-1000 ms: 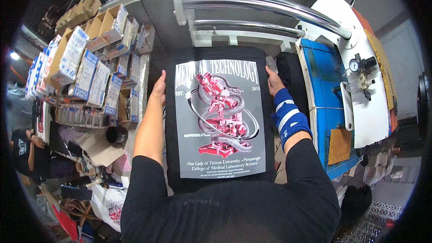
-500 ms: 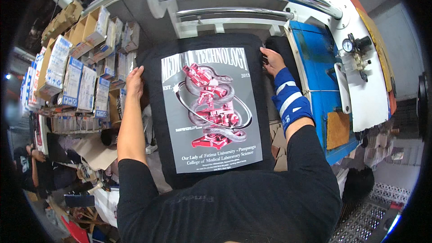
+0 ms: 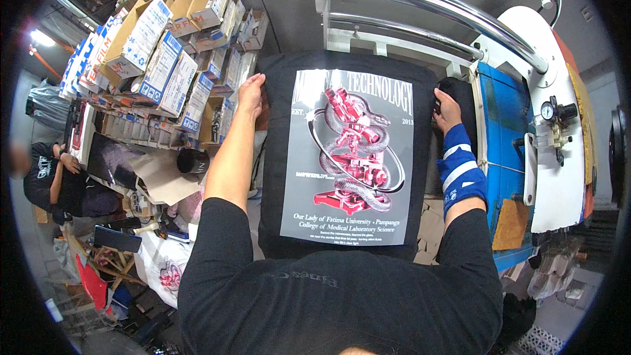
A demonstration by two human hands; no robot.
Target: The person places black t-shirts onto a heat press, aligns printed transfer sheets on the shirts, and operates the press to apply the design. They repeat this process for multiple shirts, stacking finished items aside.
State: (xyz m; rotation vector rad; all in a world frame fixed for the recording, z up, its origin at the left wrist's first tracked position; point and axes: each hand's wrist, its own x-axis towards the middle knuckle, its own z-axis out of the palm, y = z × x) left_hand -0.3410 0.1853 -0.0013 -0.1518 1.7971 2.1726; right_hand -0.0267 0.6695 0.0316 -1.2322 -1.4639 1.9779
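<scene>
A black T-shirt (image 3: 273, 177) lies spread out flat in front of me. On it is a large grey rectangular print (image 3: 302, 197) with a red microscope, a coiled snake and white lettering. Shiny glare crosses its upper left part. At the shirt's far left edge my left hand (image 3: 250, 97) is closed, its fingertips on the cloth. My right hand (image 3: 448, 109), with a blue and white band (image 3: 461, 174) round the forearm, is closed at the far right edge of the cloth. The shirt covers whatever supports it.
Chrome bars (image 3: 434, 10) of a white-framed machine stand beyond the shirt. A blue panel (image 3: 503, 125) and a pressure gauge (image 3: 547, 111) are at right. Stacked cardboard boxes (image 3: 177, 66) fill the left side. A seated person (image 3: 56, 177) in black is at far left.
My view has turned left, so the boxes, machine and shirt appear farther right. More of the person at left shows. Both hands stay at the shirt's side edges.
</scene>
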